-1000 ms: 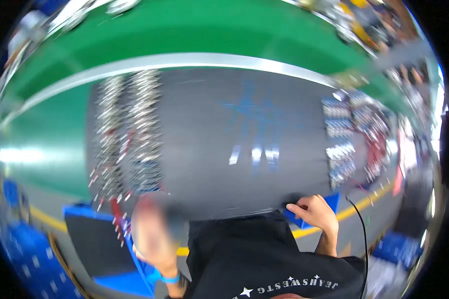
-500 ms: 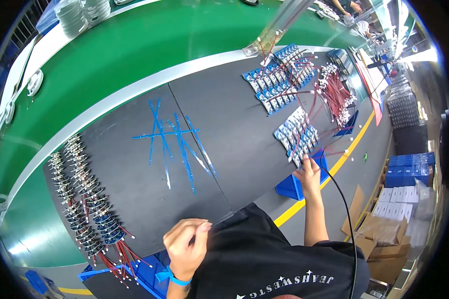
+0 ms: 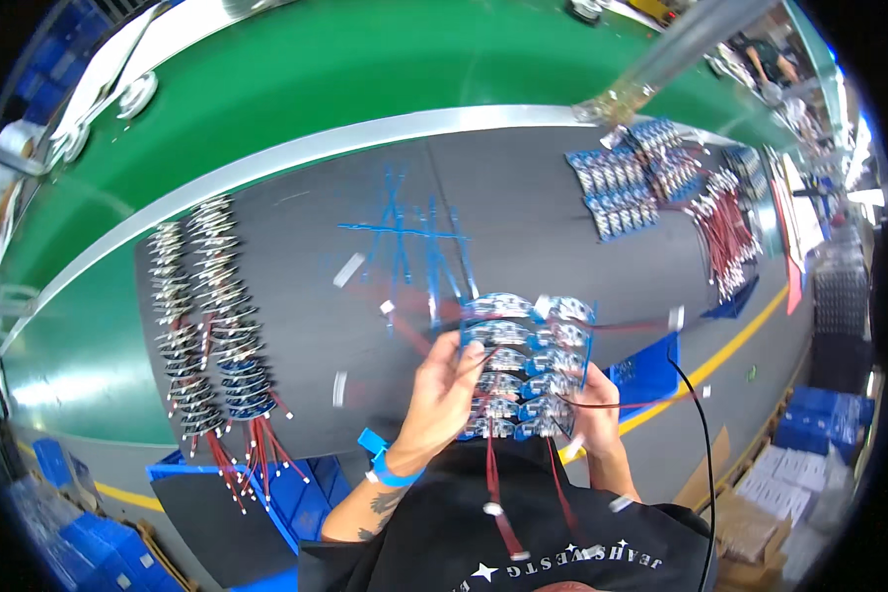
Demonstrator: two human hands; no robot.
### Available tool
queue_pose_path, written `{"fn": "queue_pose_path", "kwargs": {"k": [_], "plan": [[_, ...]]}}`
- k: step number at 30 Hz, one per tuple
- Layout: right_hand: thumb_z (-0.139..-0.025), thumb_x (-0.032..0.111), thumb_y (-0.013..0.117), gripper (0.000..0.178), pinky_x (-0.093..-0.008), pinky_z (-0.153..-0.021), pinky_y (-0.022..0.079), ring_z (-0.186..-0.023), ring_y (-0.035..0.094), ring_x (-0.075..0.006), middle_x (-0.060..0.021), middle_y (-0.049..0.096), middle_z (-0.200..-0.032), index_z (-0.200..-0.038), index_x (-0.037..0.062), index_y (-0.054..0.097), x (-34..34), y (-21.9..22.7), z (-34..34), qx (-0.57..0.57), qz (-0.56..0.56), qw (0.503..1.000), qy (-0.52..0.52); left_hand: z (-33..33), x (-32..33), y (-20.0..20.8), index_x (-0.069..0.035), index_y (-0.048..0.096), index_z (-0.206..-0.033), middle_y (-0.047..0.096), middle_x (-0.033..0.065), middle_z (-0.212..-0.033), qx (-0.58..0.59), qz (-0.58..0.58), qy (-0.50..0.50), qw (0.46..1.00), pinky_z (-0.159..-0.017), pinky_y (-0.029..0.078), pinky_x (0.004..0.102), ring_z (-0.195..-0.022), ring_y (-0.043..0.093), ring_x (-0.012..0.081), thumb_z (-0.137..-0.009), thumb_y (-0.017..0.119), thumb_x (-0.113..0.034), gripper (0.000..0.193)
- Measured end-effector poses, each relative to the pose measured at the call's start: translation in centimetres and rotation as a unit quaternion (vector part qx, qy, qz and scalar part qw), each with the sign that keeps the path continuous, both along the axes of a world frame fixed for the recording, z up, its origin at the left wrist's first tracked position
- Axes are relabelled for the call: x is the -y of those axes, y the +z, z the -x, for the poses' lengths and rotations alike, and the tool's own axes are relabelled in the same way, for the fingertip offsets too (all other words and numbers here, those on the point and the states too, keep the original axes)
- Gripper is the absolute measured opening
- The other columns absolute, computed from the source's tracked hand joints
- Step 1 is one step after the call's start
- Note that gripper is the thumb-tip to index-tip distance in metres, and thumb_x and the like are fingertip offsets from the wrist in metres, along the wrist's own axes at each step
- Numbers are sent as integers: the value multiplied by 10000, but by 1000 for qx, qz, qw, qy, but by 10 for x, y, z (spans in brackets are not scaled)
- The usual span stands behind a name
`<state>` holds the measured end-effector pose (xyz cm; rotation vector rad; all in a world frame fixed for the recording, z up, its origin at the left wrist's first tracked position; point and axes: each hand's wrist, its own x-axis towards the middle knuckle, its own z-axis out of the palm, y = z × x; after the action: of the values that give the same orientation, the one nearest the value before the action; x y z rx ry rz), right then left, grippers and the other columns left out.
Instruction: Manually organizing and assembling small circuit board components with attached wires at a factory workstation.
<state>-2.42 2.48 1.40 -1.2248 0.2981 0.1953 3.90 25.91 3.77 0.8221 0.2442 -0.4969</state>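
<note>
A panel of blue and white circuit boards (image 3: 533, 360) is held up close in front of my body, its small boards in two columns. Red wires with white connectors (image 3: 493, 508) dangle from it, some smeared by motion. My left hand (image 3: 444, 393) grips the panel's left edge, thumb on the front. At the opposite edge, my right hand (image 3: 595, 407) is closed on the panel, its fingers partly hidden behind. Beyond the panel, thin blue strips (image 3: 400, 229) lie crossed on the black mat (image 3: 306, 296).
Two rows of stacked separate boards (image 3: 232, 306) with red wires stand on the left. At the back right lie more board panels (image 3: 622, 187) and a bundle of red wires (image 3: 725, 237). Blue bins (image 3: 651, 370) sit beside the mat's near edge. A black cable (image 3: 699, 424) hangs at my right.
The panel has been lifted off the mat's right side and brought in front of me. My left hand, earlier closed away from it, now grips it too. The view has shifted.
</note>
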Motion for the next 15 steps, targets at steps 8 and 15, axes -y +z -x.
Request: {"fn": "queue_pose_path", "kwargs": {"k": [8, 15], "plan": [[-1036, 338, 474, 430, -277, -791, 525, -900, 636, -127, -88, 678, -994, -1187, -45, 600, -66, 13, -78, -10, -1, 989, 150, 8, -33, -5, -26, 532, -1174, 675, 120, -915, -73, 0, 132, 989, -537, 596, 328, -720, 686, 209, -1029, 448, -419, 427], [-969, 258, 589, 279, -266, -598, 511, -699, 635, -136, -56, 669, -877, -1091, 11, 633, -59, 8, -142, -59, 2, 991, 117, 14, -60, -3, -41, 528, -1188, 653, 130, -824, -83, 106, 153, 979, -497, 560, 354, -618, 650, 209, -1032, 452, -400, 399]]}}
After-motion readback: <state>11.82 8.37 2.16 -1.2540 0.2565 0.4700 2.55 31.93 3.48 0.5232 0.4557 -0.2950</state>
